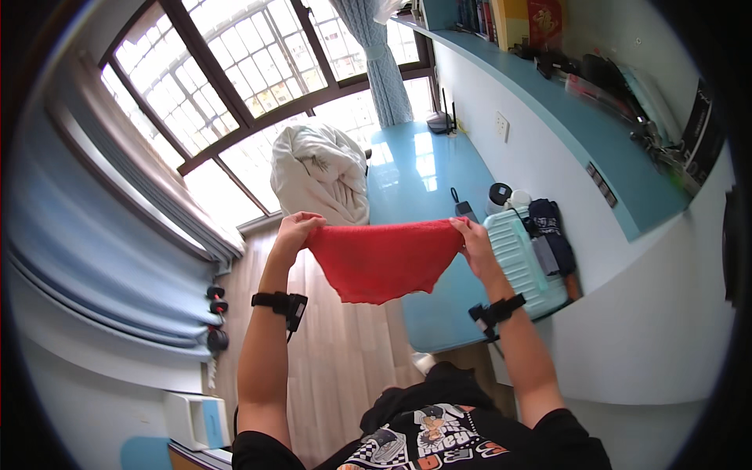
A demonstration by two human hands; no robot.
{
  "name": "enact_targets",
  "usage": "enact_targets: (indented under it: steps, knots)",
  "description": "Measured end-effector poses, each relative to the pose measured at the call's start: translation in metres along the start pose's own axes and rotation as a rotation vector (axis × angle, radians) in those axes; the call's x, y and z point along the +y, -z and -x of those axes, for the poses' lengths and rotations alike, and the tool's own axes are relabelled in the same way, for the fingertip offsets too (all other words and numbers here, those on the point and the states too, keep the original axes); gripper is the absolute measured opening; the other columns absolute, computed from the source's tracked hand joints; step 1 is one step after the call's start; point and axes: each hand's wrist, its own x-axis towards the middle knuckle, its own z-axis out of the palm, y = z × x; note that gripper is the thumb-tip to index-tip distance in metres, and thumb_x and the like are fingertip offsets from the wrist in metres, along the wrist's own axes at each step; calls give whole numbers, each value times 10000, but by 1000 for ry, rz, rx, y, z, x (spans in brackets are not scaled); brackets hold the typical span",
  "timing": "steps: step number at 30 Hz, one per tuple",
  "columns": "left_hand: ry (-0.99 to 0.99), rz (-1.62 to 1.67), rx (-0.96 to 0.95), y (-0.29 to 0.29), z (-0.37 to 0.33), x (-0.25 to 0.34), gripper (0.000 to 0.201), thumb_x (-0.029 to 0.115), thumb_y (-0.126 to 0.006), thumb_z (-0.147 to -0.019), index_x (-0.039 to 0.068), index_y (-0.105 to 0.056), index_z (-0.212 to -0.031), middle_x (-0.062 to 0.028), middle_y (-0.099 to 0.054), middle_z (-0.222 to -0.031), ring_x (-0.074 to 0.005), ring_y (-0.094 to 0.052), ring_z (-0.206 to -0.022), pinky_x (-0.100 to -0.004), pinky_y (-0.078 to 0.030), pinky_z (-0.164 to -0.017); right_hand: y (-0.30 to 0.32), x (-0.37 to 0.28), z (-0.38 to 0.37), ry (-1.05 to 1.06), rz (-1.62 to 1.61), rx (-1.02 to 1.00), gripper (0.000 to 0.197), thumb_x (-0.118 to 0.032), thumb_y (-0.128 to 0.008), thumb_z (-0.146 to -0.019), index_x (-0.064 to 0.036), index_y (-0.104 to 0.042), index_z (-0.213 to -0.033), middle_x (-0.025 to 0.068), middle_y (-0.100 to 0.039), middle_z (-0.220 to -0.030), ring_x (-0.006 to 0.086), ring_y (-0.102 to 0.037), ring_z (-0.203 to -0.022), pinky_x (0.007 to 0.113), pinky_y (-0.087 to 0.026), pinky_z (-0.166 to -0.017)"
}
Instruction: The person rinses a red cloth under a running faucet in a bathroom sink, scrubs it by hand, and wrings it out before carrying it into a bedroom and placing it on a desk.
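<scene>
A red cloth hangs stretched between my two hands, out in front of me. Its top edge runs almost straight, and the lower part narrows to an uneven hem; I cannot tell just what kind of cloth it is. At its upper left corner my left hand is closed, thumb and fingers pinching the fabric. The opposite corner is pinched by my right hand. Behind the cloth lies a shiny blue tabletop, partly hidden by it. Each forearm wears a black strap with a small device.
A bundled cream quilt rests at the tabletop's far left. On the right are a mint suitcase, a folded dark umbrella and a black router. A loaded blue shelf runs above. Dumbbells stand by the left curtain.
</scene>
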Motion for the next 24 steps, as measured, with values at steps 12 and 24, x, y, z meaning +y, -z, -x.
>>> enact_targets:
  steps: [12,24]
  knots:
    - [-221,224,144,18,-14,-21,231,198,-708,-846,36,-657,-1004,-18,-654,-844,-98,-606,-761,-240,-496,-679,-44,-59,-123,155,574,-320,279,-262,-591,-914,-22,-648,-1045,38,-660,-841,109,-624,-708,248,-518,-642]
    - [231,-35,-17,-109,274,-356,244,188,-675,-884,4,-643,-1042,-65,-701,-890,-112,-650,-856,-254,-498,-764,132,197,149,28,1075,-108,360,-368,-632,-878,-22,-573,-800,220,-602,-730,403,-603,-705,454,-465,-631]
